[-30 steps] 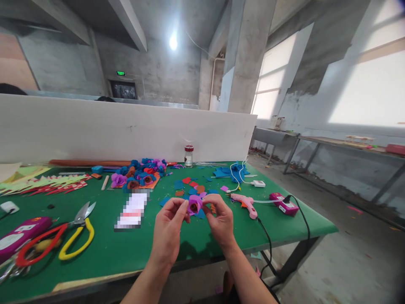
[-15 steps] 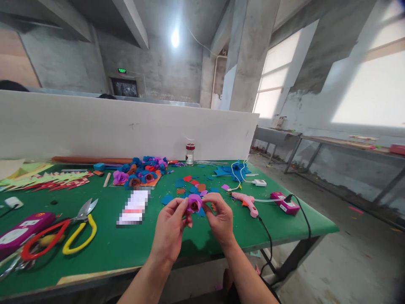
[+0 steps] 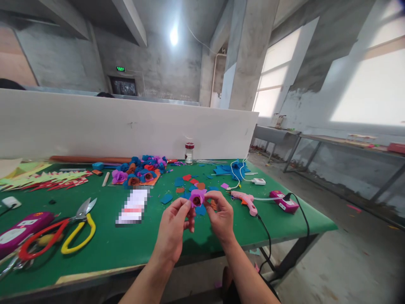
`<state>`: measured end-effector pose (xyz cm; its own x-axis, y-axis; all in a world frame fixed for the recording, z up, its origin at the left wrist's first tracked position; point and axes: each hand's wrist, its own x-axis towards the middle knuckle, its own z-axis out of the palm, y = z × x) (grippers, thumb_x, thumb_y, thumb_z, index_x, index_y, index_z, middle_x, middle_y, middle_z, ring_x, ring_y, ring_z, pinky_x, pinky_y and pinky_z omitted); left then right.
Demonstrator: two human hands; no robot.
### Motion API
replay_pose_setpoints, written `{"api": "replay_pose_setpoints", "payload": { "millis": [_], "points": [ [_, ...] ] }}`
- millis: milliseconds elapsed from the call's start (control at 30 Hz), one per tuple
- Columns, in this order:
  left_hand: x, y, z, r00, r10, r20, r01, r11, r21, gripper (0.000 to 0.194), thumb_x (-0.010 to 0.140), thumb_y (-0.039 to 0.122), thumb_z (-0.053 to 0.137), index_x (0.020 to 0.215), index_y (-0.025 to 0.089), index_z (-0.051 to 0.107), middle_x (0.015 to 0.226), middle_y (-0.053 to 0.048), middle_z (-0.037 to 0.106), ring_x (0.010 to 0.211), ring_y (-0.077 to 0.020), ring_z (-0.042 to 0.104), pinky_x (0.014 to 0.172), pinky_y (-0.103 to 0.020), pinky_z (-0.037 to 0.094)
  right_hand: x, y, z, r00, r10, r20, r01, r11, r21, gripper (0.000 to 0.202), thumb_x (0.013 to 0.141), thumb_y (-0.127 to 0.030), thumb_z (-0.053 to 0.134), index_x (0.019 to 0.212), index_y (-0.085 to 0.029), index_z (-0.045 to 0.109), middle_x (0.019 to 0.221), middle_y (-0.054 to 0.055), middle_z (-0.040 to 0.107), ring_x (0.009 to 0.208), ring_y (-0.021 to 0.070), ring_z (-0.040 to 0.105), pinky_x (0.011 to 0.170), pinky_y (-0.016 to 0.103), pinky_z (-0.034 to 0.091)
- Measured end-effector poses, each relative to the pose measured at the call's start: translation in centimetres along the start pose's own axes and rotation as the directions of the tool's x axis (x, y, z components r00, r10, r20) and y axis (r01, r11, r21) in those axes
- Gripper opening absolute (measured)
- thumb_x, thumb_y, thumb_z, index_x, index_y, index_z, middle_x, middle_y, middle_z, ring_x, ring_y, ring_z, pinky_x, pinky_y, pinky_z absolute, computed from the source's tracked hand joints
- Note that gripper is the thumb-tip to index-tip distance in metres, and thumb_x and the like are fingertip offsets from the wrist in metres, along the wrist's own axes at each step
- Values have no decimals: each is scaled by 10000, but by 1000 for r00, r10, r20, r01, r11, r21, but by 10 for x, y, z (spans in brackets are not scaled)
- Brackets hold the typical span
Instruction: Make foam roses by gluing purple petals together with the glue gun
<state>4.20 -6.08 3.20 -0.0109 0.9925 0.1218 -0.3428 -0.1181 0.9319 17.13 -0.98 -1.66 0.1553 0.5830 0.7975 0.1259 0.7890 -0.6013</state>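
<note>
A purple paper flower point(image 3: 198, 197) with a dark brown centre is held up over the green table point(image 3: 126, 249). My left hand point(image 3: 174, 219) pinches its left side between thumb and fingers. On the other side, the thumb and fingertips of my right hand point(image 3: 220, 215) grip the edge of a petal. Behind and below the flower lie loose cut petals in blue, red, brown and purple, among them a blue petal point(image 3: 166, 198). To the right of my right hand, a pink glue gun point(image 3: 245, 201) rests on the table.
Finished flowers point(image 3: 139, 171) are heaped at the back left. Red-and-yellow-handled scissors point(image 3: 79, 223) lie at left, near a purple power strip point(image 3: 25, 228). A red-lidded jar point(image 3: 189, 154) stands before a white partition point(image 3: 126, 126). Another purple power strip point(image 3: 283, 202) sits at right, its black cable hanging over the edge.
The flower has shifted slightly right and up, and its opening has turned more toward me, with the petals spread wider. Both hands still hold it.
</note>
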Motion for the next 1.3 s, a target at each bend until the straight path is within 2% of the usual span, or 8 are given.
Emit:
{"api": "replay_pose_setpoints", "payload": {
  "millis": [300, 533, 833, 1033, 1300],
  "points": [
    [1, -1, -2, 1000, -19, 11, 19, 999, -47, 270, 739, 411, 678, 689, 166, 578, 611, 13, 559, 512, -93, 491, 442, -193, 385, -1, 5, 0, 999, 30, 41, -33, 997, 68, 139, 831, -155, 618, 945, -217, 666, 871, 40, 654, 855, 184, 618, 807, 334, 495],
    [1, -1, -3, 998, 56, -19, -56, 998, 7, 241, 772, 387, 655, 706, 174, 563, 584, 35, 511, 498, -87, 458, 443, -193, 373, -3, 6, 0, 997, 38, 67, -42, 997, 66, 152, 836, -164, 624, 971, -223, 660, 874, 34, 655, 858, 179, 620, 816, 328, 491],
    [2, -2, -6, 998, 48, 29, -48, 999, -20, 216, 764, 347, 654, 673, 169, 573, 591, 30, 514, 527, -93, 473, 483, -204, 391, -2, 6, -1, 997, 37, 62, -41, 997, 60, 147, 830, -175, 625, 964, -218, 667, 865, 37, 659, 842, 181, 623, 795, 326, 495],
    [3, 1, -3, 996, 75, -46, -75, 997, 6, 247, 752, 395, 653, 678, 178, 562, 585, 34, 525, 505, -89, 466, 465, -192, 366, -2, 4, 0, 997, 48, 68, -52, 997, 50, 141, 837, -183, 628, 968, -220, 665, 862, 34, 664, 848, 180, 625, 801, 329, 494],
    [3, 4, -1, 989, 124, -74, -118, 989, 86, 226, 748, 380, 653, 687, 175, 580, 575, 32, 537, 491, -84, 460, 467, -191, 372, -2, 1, 1, 993, 58, 100, -61, 998, 29, 135, 842, -181, 616, 962, -219, 662, 865, 28, 670, 852, 180, 622, 820, 328, 484]
  ]
}}
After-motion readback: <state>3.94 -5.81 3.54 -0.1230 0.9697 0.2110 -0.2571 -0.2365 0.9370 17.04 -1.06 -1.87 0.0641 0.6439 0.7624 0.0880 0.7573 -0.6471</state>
